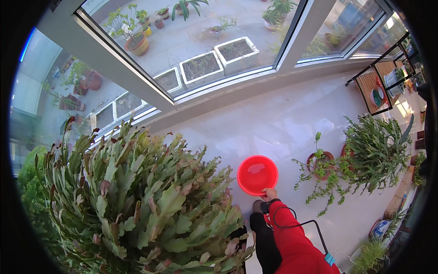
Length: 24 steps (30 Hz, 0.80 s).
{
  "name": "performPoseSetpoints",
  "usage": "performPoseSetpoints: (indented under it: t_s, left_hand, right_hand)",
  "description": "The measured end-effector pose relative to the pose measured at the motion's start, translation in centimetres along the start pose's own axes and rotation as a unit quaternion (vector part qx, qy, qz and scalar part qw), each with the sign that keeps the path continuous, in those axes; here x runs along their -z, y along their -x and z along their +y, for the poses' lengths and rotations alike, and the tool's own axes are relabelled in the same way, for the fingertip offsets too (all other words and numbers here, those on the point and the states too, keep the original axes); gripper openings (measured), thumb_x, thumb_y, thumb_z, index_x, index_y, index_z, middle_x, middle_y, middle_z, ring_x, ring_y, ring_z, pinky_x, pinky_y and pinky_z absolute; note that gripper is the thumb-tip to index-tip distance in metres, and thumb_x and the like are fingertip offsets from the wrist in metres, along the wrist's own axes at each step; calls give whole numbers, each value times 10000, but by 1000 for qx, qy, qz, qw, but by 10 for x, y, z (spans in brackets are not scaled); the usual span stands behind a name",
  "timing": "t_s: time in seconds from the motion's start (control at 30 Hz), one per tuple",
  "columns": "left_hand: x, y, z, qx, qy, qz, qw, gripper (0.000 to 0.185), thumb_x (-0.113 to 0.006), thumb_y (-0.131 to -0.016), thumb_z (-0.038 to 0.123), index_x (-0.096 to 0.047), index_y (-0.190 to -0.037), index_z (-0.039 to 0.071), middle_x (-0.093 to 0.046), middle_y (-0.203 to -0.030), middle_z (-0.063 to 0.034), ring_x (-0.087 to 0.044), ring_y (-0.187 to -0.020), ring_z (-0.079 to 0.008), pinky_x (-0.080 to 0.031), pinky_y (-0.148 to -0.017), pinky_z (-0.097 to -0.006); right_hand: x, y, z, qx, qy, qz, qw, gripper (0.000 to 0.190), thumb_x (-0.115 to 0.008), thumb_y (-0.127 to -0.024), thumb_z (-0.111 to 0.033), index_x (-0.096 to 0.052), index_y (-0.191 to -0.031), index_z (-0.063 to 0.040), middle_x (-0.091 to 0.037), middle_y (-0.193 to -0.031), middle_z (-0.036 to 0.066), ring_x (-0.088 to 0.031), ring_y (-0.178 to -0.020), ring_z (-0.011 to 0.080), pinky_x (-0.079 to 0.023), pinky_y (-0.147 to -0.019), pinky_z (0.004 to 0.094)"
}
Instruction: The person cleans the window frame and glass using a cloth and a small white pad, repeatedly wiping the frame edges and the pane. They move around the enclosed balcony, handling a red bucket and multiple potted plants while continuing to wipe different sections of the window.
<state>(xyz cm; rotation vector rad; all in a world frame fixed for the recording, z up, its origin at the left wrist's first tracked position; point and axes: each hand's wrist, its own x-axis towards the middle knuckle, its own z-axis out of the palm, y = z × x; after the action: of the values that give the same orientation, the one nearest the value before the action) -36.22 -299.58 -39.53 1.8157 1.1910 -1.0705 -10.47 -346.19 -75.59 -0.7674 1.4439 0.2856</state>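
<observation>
My right hand [270,194], at the end of a red sleeve, grips the near rim of a red plastic basin [257,175]. Some liquid with a bright reflection seems to lie in the basin, which is over the pale tiled floor. My left hand is out of view. A large, bushy cactus with flat, jointed green stems [150,198] fills the lower left, just left of the basin. A dark cable loops beside my right forearm, and a shoe shows below my wrist.
Right of me stand a trailing plant in a round pot [320,164] and a bushy potted cactus [373,150]. A wooden-slatted rack [368,87] is at the upper right. Framed windows [226,85] run along the far side, with white planters [202,68] behind the glass. A grassy plant [369,255] stands lower right.
</observation>
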Motion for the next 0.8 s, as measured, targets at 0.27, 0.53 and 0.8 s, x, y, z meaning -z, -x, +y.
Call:
performPoseSetpoints:
  t_s: [0.27,0.53,0.8]
  left_hand:
    - [-3,15,-3,12,30,24,999,282,-590,-963,254,-653,-1044,-8,-700,-885,-191,-687,-881,-301,-539,-753,-400]
    - [-25,74,-40,26,126,59,990,264,-598,-969,236,-644,-1053,-9,-700,-869,-178,-690,-868,-279,-540,-736,-383]
    - [-56,124,-103,50,346,116,930,246,-606,-975,218,-635,-1062,-11,-700,-853,-165,-693,-855,-256,-542,-718,-367]
  right_hand:
    - [47,-19,9,32,9,-22,999,298,-572,-892,40,-536,-1174,-49,-632,-1055,148,-663,-910,337,-590,-788,503]
    - [92,5,-16,-55,91,-111,988,156,-578,-903,-103,-586,-1058,-114,-624,-854,50,-613,-709,237,-541,-665,394]
    - [59,147,-25,46,362,-310,878,287,-503,-980,-202,-586,-1235,-100,-712,-974,93,-688,-741,233,-596,-629,401]
